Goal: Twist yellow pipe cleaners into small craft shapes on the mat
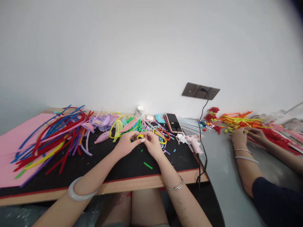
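Observation:
Over the black mat (pixel 101 170), my left hand (pixel 126 144) and my right hand (pixel 153 145) meet at the fingertips. Between them they pinch a small curled yellow pipe cleaner (pixel 140 136) with a dark middle; fingers cover part of it. Just beyond my hands lie pastel pipe cleaner bundles (pixel 129 125) in yellow, pink and green. A short green pipe cleaner piece (pixel 148 165) rests on the mat closer to me.
Red and blue pipe cleaners (pixel 59 132) spread over a pink sheet (pixel 14 138) at left. A paper cup (pixel 140 112), a phone (pixel 174 123) and a pink glue gun (pixel 194 143) with a cord stand to the back and right. A co-worker's hands (pixel 239 138) work at far right.

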